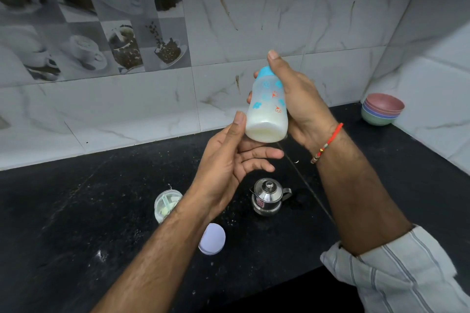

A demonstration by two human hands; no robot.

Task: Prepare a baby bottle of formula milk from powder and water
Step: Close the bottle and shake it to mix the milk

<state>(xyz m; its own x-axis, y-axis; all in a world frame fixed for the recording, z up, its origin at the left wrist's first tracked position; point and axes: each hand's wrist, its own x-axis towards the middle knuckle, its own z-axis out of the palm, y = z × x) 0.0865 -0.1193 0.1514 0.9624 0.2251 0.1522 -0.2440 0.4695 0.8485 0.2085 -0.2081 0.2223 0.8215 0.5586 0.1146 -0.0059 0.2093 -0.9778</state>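
Note:
A clear baby bottle point(267, 107) with a blue cap and blue and orange prints is held up above the black counter, white milk filling its lower part. My right hand point(297, 99) wraps around its right side and top, thumb up over the cap. My left hand point(234, 155) is cupped under and beside the bottle's base, its thumb against the lower left side and its fingers spread beneath. Down on the counter stand an open clear powder container point(166, 204) with a pale green scoop in it, its white lid point(211, 238) lying flat, and a small steel kettle point(268, 197) with its lid on.
The black stone counter point(76, 211) runs along a tiled wall into a corner at the right. A stack of coloured bowls point(382, 108) sits in that far right corner. The counter's front edge drops away at the lower middle. Specks of white powder lie on the counter near the container.

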